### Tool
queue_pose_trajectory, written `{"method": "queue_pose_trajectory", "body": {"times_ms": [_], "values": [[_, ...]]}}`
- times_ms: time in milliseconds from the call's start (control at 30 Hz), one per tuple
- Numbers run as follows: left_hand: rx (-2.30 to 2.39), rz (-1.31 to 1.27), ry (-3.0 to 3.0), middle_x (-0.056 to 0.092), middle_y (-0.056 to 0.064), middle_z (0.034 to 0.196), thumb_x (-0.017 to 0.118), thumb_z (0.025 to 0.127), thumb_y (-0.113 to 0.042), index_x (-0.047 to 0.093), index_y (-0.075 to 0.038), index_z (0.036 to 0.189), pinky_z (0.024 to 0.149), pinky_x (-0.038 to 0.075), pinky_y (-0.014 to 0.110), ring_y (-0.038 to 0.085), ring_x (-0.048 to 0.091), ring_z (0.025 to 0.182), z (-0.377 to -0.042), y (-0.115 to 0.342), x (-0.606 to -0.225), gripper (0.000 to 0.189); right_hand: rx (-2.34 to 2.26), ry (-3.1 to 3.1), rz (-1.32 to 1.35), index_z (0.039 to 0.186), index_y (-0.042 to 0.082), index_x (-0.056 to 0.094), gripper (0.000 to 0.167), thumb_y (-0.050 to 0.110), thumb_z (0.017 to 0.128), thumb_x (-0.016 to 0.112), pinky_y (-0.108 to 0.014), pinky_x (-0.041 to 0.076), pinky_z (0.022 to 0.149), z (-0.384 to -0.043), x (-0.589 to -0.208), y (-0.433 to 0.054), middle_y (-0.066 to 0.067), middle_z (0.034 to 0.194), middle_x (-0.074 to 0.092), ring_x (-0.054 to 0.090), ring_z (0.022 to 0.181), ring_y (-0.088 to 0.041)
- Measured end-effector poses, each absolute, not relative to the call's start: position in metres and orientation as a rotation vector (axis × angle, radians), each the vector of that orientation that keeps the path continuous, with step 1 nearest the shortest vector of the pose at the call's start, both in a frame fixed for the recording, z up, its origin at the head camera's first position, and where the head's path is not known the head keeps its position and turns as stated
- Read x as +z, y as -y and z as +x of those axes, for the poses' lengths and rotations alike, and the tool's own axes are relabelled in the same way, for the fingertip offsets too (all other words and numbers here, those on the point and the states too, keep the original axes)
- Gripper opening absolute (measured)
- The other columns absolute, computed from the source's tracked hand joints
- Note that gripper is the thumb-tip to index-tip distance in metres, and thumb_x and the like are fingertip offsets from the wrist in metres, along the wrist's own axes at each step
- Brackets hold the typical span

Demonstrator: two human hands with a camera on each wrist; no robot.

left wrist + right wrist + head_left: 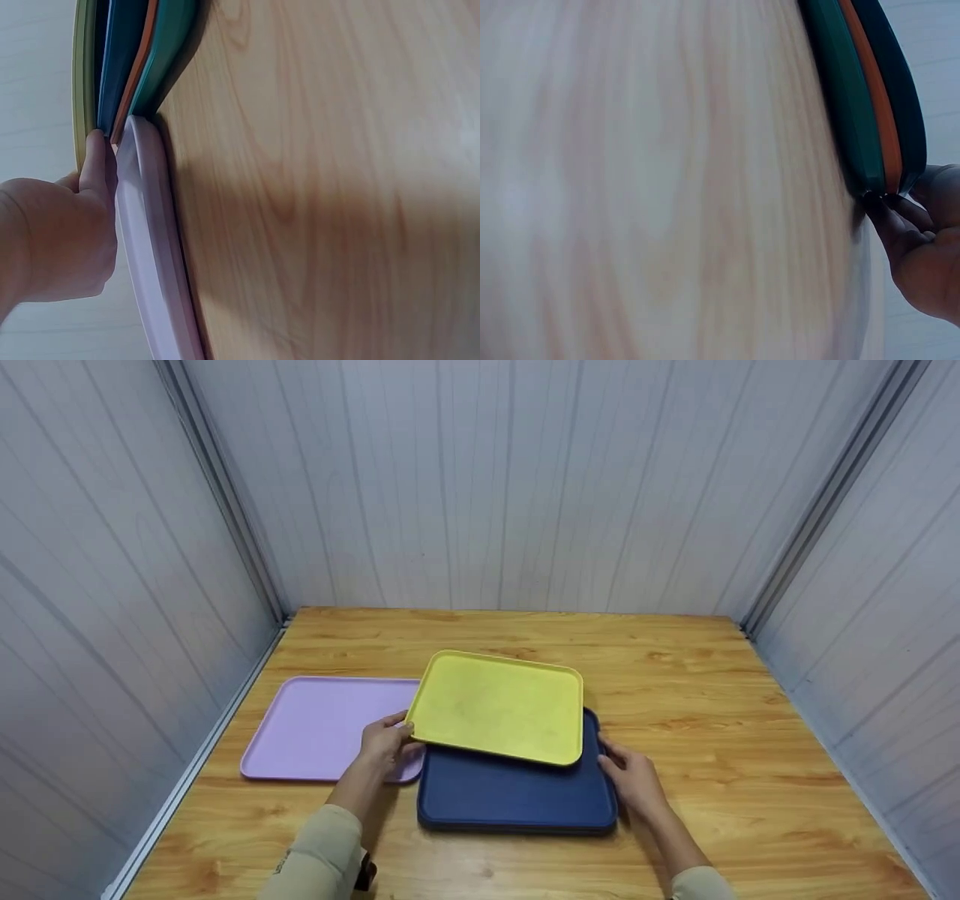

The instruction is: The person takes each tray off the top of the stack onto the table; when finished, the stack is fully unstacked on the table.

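yellow tray [499, 706]: skewed over the navy tray's [517, 799] far part
left hand [384, 746]: pinches its near left corner
right hand [636, 781]: fingertips at the stack's [881, 112] right edge; can't tell whether clamped
corner hold: could droop; best kept level, stack steadied

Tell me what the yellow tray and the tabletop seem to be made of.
Yellow tray: probably matte moulded plastic, judging by its rounded corners and thin raised rim. Tabletop: wood or wood-look laminate, smooth-looking; brown grain streaks show, but could be printed.
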State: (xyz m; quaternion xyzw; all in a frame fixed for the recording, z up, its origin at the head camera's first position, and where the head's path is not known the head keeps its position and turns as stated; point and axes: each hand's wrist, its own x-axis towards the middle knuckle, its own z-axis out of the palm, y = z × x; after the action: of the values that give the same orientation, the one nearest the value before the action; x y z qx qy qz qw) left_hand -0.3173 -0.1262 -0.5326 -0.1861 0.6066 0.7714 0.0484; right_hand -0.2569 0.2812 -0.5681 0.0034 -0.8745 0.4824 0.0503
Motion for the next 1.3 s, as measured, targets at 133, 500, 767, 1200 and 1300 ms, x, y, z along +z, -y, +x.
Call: {"method": "queue_pose_trajectory", "body": {"times_ms": [133,500,767,1200,1300], "values": [[2.335,-0.587,-1.863,0.064,0.03,0.121,0.055,0.097,0.01,0.051,0.011,0.14,0.069,0.06,0.034,0.02,0.07,0.075,-0.32,0.126,-0.532,0.043,1.457,2.66,0.008,0.141,-0.002,0.055,0.044,0.008,0.1,0.063,-0.047,0.041,0.108,-0.257,-0.568,-0.281,-0.019,0.141,0.056,0.049,0.133,-0.036],[2.414,-0.569,-1.845,0.058,0.036,0.127,0.05,0.097,0.013,0.047,0.016,0.14,0.077,0.059,0.038,0.023,0.069,0.082,-0.328,0.122,-0.534,0.043,1.456,2.668,0.013,0.142,0.001,0.055,0.044,0.009,0.1,0.063,-0.048,0.038,0.11,-0.258,-0.568,-0.281,-0.016,0.142,0.055,0.048,0.135,-0.035],[2.452,-0.607,-1.835,0.06,0.034,0.124,0.052,0.097,0.012,0.05,0.016,0.137,0.072,0.06,0.035,0.023,0.07,0.081,-0.333,0.118,-0.533,0.041,1.458,2.671,0.009,0.143,0.002,0.055,0.045,0.009,0.1,0.063,-0.047,0.039,0.109,-0.258,-0.567,-0.281,-0.016,0.143,0.055,0.049,0.134,-0.034],[2.435,-0.654,-1.87,0.058,0.036,0.128,0.055,0.097,0.01,0.052,0.015,0.136,0.075,0.06,0.035,0.025,0.072,0.082,-0.34,0.114,-0.532,0.039,1.476,2.667,0.005,0.144,0.002,0.054,0.045,0.009,0.1,0.063,-0.047,0.038,0.11,-0.258,-0.568,-0.281,-0.015,0.144,0.054,0.048,0.135,-0.033],[2.436,-0.661,-1.873,0.059,0.035,0.128,0.055,0.098,0.009,0.054,0.014,0.136,0.073,0.06,0.032,0.022,0.071,0.081,-0.342,0.112,-0.532,0.038,1.47,2.67,0.005,0.144,0.002,0.054,0.045,0.009,0.1,0.062,-0.047,0.038,0.111,-0.258,-0.567,-0.281,-0.015,0.144,0.054,0.048,0.135,-0.033]]}}
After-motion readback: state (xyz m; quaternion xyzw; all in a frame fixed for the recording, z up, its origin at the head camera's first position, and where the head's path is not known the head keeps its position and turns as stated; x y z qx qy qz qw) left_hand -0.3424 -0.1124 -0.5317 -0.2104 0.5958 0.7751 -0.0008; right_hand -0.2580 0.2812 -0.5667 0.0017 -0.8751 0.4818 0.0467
